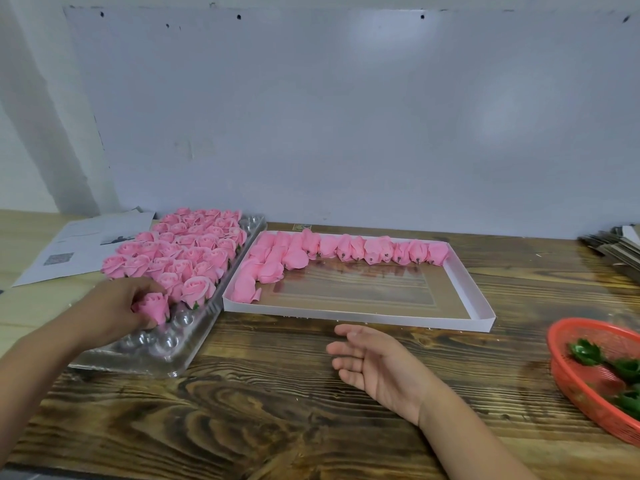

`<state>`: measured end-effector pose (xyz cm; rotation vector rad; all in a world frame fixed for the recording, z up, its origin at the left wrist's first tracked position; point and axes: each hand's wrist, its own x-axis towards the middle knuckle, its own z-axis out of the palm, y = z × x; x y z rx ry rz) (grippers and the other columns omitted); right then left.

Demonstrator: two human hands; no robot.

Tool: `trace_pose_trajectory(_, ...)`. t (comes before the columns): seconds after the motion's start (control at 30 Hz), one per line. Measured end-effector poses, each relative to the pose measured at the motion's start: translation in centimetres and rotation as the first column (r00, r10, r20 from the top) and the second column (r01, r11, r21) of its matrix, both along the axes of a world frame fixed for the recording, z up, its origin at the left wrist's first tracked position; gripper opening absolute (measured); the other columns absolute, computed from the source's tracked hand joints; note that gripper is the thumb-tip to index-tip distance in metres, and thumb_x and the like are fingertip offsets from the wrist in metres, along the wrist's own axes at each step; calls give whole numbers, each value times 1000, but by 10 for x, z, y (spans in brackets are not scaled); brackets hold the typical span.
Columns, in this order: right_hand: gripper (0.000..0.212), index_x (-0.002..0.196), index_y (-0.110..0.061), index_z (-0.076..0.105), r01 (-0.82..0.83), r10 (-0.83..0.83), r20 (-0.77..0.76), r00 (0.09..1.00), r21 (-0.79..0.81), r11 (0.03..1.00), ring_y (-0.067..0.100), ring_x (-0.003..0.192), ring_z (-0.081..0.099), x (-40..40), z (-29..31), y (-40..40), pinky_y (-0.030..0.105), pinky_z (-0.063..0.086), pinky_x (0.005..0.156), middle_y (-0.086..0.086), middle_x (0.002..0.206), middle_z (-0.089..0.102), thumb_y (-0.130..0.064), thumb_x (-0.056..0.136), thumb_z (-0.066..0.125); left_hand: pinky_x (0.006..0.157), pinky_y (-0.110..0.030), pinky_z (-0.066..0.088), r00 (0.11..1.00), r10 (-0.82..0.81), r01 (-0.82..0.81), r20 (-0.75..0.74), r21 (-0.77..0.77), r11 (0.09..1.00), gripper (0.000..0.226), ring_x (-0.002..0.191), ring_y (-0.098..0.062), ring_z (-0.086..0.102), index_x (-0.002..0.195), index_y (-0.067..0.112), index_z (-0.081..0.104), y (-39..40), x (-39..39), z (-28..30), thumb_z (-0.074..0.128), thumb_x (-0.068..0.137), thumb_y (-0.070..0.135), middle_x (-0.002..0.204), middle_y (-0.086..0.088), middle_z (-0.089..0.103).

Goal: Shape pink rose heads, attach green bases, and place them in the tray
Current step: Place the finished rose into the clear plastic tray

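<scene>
A finished rose (154, 307) is being pinched in the left hand (116, 308) over a near cup of the clear, dimpled tray (173, 355), likely for seating beside the soft pink rows. The right hand (377, 363) is being held open and empty over the wood table (263, 410). Unshaped heads (346, 249) are lying in the white box (479, 299); green bases (585, 353) are being kept in the red basket (568, 375), near right.
</scene>
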<state>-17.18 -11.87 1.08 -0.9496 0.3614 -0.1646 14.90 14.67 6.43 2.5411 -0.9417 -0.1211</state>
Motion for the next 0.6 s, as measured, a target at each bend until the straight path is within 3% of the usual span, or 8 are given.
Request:
trace_pose_trajectory(0.2, 50, 131, -1, 54, -9, 9, 15, 1000, 6, 1000, 26, 83, 70, -1, -2, -1, 31, 59, 69, 23, 106, 70, -17, 86, 69, 79, -34, 50, 1000, 2, -3, 24, 31, 1000, 50, 87, -22, 66, 115, 15, 71, 0, 0, -3, 85, 71, -3, 99, -3, 72)
trace_pose_trajectory(0.4, 53, 131, -2, 55, -12, 12, 15, 1000, 3, 1000, 26, 83, 70, -1, -2, -1, 31, 59, 69, 23, 105, 70, -18, 83, 72, 64, -26, 41, 999, -24, 23, 24, 42, 999, 43, 77, -11, 61, 106, 19, 71, -3, -5, 0, 84, 72, -4, 88, 2, 69)
trace_pose_trajectory(0.6, 52, 131, -2, 54, -12, 12, 16, 1000, 4, 1000, 26, 83, 70, -1, -1, -1, 31, 59, 69, 22, 105, 70, -17, 85, 71, 61, -21, 40, 999, -27, 26, 24, 37, 999, 42, 75, -5, 58, 105, 16, 72, -3, -8, 2, 83, 71, -6, 80, 12, 64)
